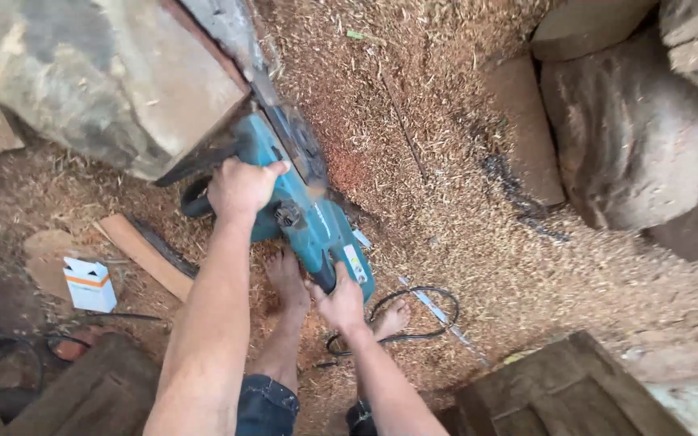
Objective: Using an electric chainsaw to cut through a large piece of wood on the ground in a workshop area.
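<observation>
A teal electric chainsaw (310, 216) points up and away from me, its bar (240, 36) lying against the cut face of a big log (107, 77) at the upper left. My left hand (240, 187) is closed around the saw's black front handle. My right hand (339, 303) grips the rear handle at the saw's near end. Both my bare feet (288, 278) stand on sawdust directly under the saw.
Sawdust (446, 186) covers the ground. A black cord (414, 311) loops by my right foot. A small white and orange box (90, 284) and a plank offcut (145, 254) lie at left. Logs (632, 137) pile at the right; a wooden crate (559, 391) sits bottom right.
</observation>
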